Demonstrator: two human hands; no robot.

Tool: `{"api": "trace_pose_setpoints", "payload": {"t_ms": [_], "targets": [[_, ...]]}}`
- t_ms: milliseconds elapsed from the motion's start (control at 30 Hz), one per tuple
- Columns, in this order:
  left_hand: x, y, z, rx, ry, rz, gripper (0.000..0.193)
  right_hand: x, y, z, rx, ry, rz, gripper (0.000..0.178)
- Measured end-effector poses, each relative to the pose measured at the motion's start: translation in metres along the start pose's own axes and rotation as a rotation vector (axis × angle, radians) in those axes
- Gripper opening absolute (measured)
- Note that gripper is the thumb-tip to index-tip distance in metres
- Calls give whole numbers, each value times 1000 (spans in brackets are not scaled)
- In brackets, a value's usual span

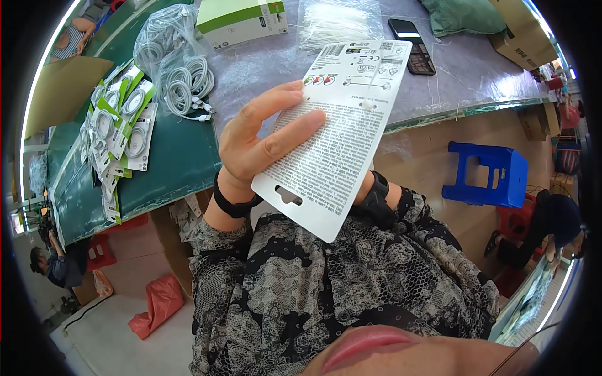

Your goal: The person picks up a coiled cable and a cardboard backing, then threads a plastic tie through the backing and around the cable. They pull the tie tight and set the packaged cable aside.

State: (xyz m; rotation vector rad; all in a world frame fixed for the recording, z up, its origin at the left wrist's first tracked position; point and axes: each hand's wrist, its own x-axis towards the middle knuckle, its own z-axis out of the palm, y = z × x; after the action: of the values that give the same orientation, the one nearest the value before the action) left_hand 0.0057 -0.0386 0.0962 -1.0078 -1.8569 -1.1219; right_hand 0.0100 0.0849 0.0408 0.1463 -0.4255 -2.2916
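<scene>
Leftward, we see packaged cables [104,125] heaped beside coiled cables [178,94]; centrally, two digits of the left hand [251,141] lie apart on a tilted white card [351,144], raised before a patterned top [288,269]. We judge it light, stiff, slick and easily creased, best gripped along its long edges. Rightward, the card hides the right hand; we cannot tell either hand's grip.

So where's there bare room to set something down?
Grey tabletop between the dark phone-like object and the cardboard box; also green tabletop between the packaged cables and the left hand. It's crowded on the left, with those and the bagged cables, and at the back, around the green-and-white box and bag of white strips.
</scene>
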Motion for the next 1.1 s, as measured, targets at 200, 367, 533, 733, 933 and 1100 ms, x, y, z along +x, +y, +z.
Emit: {"api": "trace_pose_setpoints", "payload": {"t_ms": [200,367,533,733,933,1100], "targets": [[-20,-9,9,-110,62,-241,29,-44,-30,-11,-731,-160,-526,17],[-40,-3,38,-548,312,-899,20,-43,-34,35,-1759,-108,-937,18],[-46,-8,46,-894,464,-983,25,-38,-26,52,-1907,145,-1060,20],[-46,-9,45,-847,452,-929,27,-39,-26,62,-2576,43,-1294,15],[-53,-10,42,-608,421,-888,20,-41,-26,69,-2672,15,-1214,17],[-58,-10,40,-576,426,-844,16,-39,-25,70,-2663,1,-1191,16]]}}
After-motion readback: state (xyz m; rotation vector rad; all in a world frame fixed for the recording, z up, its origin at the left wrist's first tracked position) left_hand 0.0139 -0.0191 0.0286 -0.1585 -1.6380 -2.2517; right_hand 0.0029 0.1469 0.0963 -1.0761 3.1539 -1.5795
